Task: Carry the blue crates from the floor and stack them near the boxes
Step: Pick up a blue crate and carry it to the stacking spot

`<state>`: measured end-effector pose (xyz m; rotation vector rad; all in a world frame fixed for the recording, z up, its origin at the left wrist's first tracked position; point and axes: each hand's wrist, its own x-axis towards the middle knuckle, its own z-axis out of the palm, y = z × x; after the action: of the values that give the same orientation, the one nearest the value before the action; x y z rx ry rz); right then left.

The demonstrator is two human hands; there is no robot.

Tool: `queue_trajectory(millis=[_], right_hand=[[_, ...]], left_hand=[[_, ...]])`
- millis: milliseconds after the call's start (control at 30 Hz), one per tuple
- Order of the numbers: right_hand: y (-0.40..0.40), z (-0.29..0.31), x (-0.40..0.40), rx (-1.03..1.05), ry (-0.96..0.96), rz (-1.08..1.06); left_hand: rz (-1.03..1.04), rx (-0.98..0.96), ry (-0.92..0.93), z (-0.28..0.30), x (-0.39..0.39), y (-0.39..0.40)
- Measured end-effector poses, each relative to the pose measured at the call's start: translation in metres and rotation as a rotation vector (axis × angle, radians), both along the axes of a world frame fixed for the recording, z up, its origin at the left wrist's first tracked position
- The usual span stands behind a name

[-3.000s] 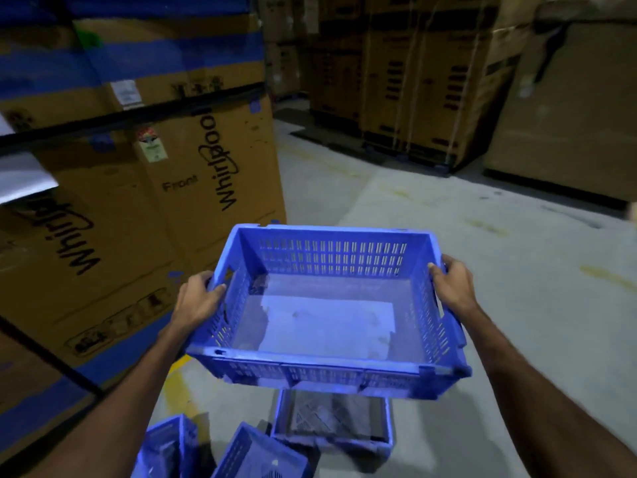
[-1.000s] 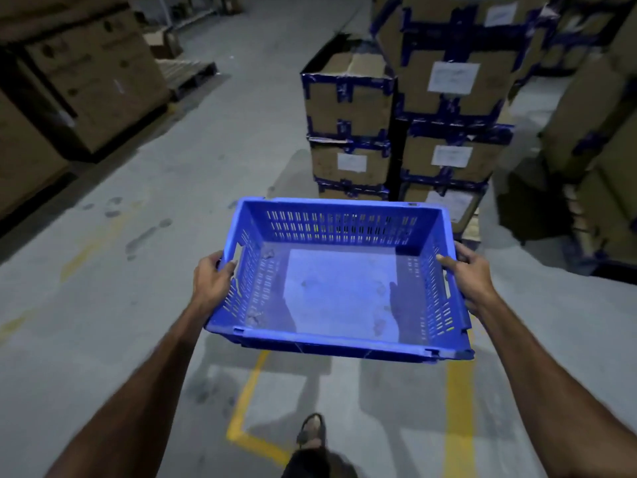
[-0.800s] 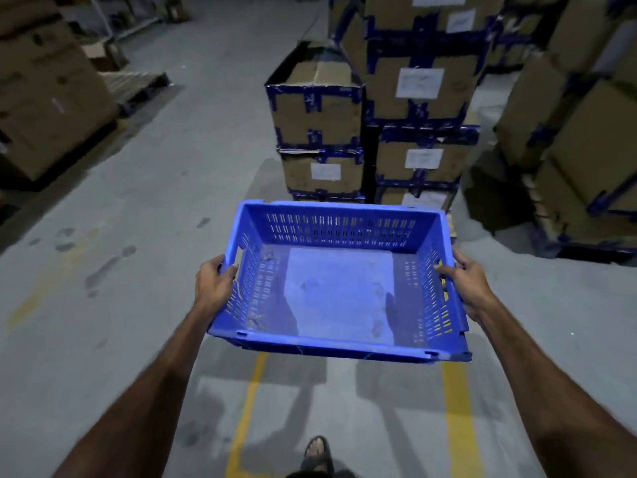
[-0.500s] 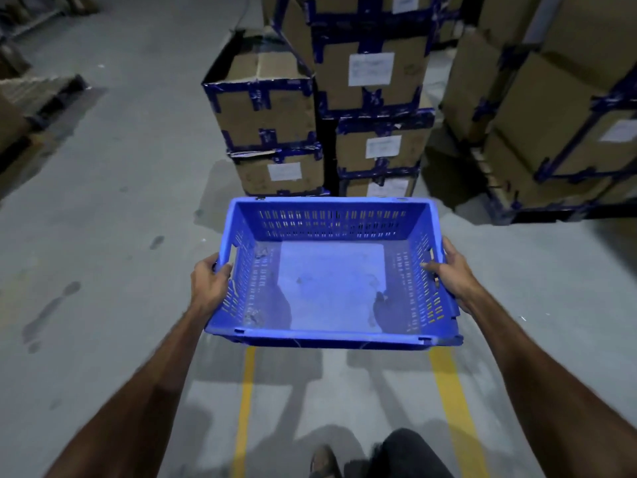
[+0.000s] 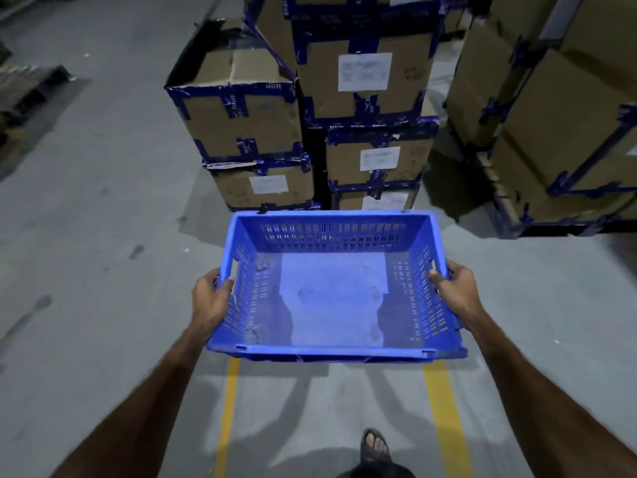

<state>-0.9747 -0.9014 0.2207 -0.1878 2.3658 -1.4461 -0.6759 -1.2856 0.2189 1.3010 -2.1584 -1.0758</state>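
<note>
Left hand [image 5: 211, 298] and right hand [image 5: 454, 291] each grip a side rim of the empty blue crate [image 5: 332, 291], held level at frame centre above the floor [image 5: 86, 270], just short of the taped boxes [image 5: 310, 115] at upper centre. To set it down well, lower both sides evenly. Land it flat, clear of the boxes, square to the yellow lines [image 5: 441, 419].

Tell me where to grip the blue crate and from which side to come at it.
Grip the blue crate at the handle slots in its two short end walls, coming in from the outer sides. It is wide, open-topped and held level; the left hand and right hand hold it just so, thumbs hooked over the rim, which probably keeps it balanced.
</note>
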Motion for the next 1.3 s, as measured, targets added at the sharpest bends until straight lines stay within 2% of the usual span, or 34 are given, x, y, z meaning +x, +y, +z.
queue_trajectory(millis=[200,367,567,1067,1300], right_hand=[[-0.016,-0.04,-0.054,0.031,0.107,0.092],[-0.034,-0.072,-0.075,-0.015,0.081,0.057],[-0.066,-0.143,-0.1,-0.01,0.069,0.024],[-0.129,-0.4,-0.169,0.041,0.16,0.011],[-0.146,-0.496,-0.176,0.04,0.167,0.02]], left_hand=[[0.017,0.0,0.009,-0.035,-0.044,-0.017],[0.001,-0.004,0.018,-0.072,-0.077,-0.037],[-0.038,-0.045,-0.034,-0.136,-0.105,-0.067],[-0.061,-0.086,-0.014,-0.401,-0.157,-0.141],[-0.029,-0.057,-0.049,-0.507,-0.166,-0.151]])
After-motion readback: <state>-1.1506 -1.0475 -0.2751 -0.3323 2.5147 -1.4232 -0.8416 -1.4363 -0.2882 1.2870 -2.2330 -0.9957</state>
